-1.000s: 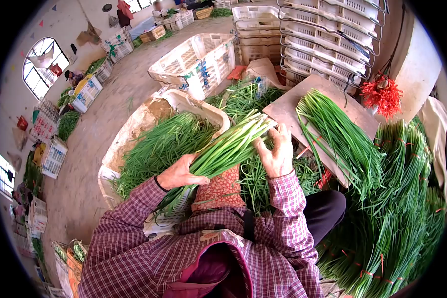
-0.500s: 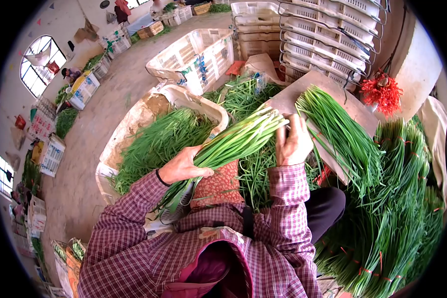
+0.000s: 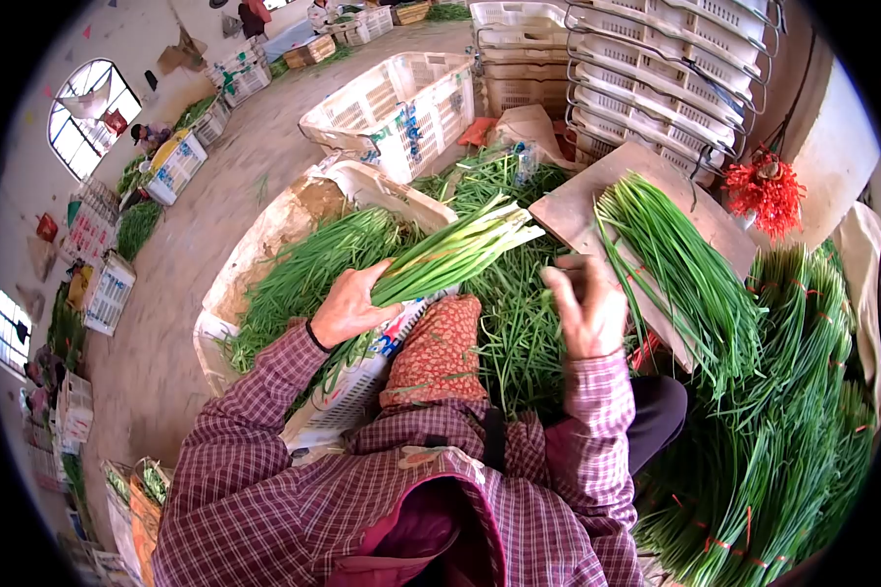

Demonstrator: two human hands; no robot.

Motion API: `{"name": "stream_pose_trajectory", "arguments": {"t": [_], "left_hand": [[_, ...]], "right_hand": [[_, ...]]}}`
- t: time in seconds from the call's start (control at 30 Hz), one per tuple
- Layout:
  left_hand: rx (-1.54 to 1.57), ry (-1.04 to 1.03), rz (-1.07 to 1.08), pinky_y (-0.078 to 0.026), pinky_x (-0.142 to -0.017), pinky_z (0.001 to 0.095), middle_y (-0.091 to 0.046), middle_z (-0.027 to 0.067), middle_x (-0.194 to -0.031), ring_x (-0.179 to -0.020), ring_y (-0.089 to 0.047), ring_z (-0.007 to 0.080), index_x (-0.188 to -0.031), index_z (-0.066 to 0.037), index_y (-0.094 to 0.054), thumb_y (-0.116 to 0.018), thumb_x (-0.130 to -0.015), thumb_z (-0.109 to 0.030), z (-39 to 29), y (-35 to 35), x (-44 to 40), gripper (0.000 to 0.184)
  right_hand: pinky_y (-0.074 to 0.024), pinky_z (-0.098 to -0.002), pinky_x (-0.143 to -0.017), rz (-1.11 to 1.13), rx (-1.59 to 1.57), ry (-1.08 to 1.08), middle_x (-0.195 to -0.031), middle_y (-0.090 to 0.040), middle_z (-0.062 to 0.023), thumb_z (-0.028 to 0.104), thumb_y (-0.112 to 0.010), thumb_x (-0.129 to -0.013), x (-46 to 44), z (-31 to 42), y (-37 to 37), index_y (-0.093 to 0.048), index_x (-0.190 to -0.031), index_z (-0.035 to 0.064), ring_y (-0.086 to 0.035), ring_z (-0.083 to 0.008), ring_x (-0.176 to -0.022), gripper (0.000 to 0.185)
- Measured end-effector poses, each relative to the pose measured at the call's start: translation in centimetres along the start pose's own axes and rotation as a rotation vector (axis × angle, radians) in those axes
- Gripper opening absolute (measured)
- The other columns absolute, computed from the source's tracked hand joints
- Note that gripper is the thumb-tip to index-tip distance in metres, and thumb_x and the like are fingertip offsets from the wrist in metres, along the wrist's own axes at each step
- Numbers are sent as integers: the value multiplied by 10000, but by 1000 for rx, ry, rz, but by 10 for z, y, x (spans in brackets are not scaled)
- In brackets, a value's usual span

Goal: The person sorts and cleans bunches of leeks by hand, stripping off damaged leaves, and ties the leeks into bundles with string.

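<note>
My left hand [image 3: 350, 305] is closed around a loose bunch of garlic chives [image 3: 455, 256]. Its pale stem ends point up and to the right, and its green leaves hang down past my wrist. To the right of those ends, apart from them, is my right hand [image 3: 593, 311], its fingers bent and thumb apart, with nothing visible between them. Below the bunch stands a white crate [image 3: 227, 269] holding more chives [image 3: 313, 259]. A separate pile of chives [image 3: 664, 264] lies on a board [image 3: 646, 161] beyond my right hand.
Bundles of chives tied with red bands [image 3: 754, 470] are heaped at my right. Red ties [image 3: 764, 193] hang above them. Stacked white crates [image 3: 656, 78] rise behind the board, and another crate [image 3: 392, 117] stands ahead. Loose leaves [image 3: 519, 342] cover the area by my knee.
My right hand has come away from the stem ends, moving slightly right and down. The bunch in my left hand has shifted left, and the view has tilted slightly.
</note>
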State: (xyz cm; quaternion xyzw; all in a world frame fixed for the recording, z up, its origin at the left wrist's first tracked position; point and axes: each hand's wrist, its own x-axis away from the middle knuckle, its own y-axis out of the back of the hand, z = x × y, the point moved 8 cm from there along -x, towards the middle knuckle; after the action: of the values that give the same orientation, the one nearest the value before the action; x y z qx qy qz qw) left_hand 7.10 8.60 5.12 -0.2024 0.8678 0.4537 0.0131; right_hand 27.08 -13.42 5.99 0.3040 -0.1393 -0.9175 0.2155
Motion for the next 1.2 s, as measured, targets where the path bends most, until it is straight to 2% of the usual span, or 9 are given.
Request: {"name": "stream_pose_trajectory", "arguments": {"t": [0.17,0.23,0.33,0.5,0.57,0.63,0.8,1.07,1.2], "left_hand": [[-123,8,-5,-492,-628,397,-648,190,-777,-684,-635,344,-1272,-100,-531,-691,-726,-181,-15,0,-6,574],[-173,-20,-61,-492,-631,395,-656,174,-795,-690,-640,337,-1282,-118,-529,-694,-731,-184,-23,5,-8,579],[-245,-52,-129,-493,-641,390,-672,144,-835,-712,-650,321,-1297,-153,-527,-698,-741,-190,-26,18,-8,583],[-441,-39,-186,-486,-630,403,-664,132,-846,-730,-642,316,-1329,-223,-506,-713,-662,-104,-12,37,-3,709],[-422,-103,-236,-476,-614,416,-643,132,-810,-707,-627,321,-1343,-236,-492,-706,-632,-64,-18,38,-3,762],[-463,-67,-196,-464,-598,424,-622,123,-768,-694,-617,327,-1343,-244,-491,-691,-637,-49,-18,37,-5,760],[-574,-57,-105,-386,-575,433,-525,74,-701,-618,-551,300,-1399,-280,-434,-653,-670,-46,-21,27,-9,797],[-635,-115,-65,-441,-578,433,-561,84,-734,-659,-595,311,-1412,-250,-414,-694,-665,-42,-40,21,-13,825],[-603,-146,-127,-472,-573,435,-618,109,-808,-672,-609,334,-1426,-217,-391,-695,-643,-44,-34,21,-18,857]], "right_hand": [[-475,-284,-548,83,-403,-174,-619,-616,-95,198,-681,-829,5,4,-60,-610,-826,18,-589,-155,-549,194],[-457,-249,-512,25,-207,-8,-587,-587,-36,152,-645,-873,4,11,-52,-601,-815,0,-540,-76,-526,168],[-490,-287,-491,-170,10,132,-608,-636,-86,184,-623,-885,-2,-14,-29,-600,-783,56,-579,-153,-492,165],[-524,-398,-602,-4,694,-207,-792,-675,-63,268,-672,-813,-4,-88,15,-614,-846,165,-663,-285,-697,122],[-528,-383,-610,-71,654,-190,-864,-676,-50,266,-686,-805,-3,-61,24,-636,-894,160,-663,-277,-726,148],[-541,-354,-646,-208,458,163,-882,-665,-44,228,-723,-782,-4,-7,17,-647,-940,114,-654,-222,-744,209],[-536,-330,-740,105,227,446,-922,-616,-61,198,-762,-720,4,84,-44,-658,-1023,123,-630,-220,-850,329],[-525,-359,-594,129,144,492,-818,-579,-8,194,-702,-685,4,83,-74,-636,-793,178,-628,-219,-762,127],[-513,-311,-587,268,-187,129,-785,-661,-107,149,-630,-877,-4,53,-65,-587,-882,63,-650,-211,-640,97]]}}
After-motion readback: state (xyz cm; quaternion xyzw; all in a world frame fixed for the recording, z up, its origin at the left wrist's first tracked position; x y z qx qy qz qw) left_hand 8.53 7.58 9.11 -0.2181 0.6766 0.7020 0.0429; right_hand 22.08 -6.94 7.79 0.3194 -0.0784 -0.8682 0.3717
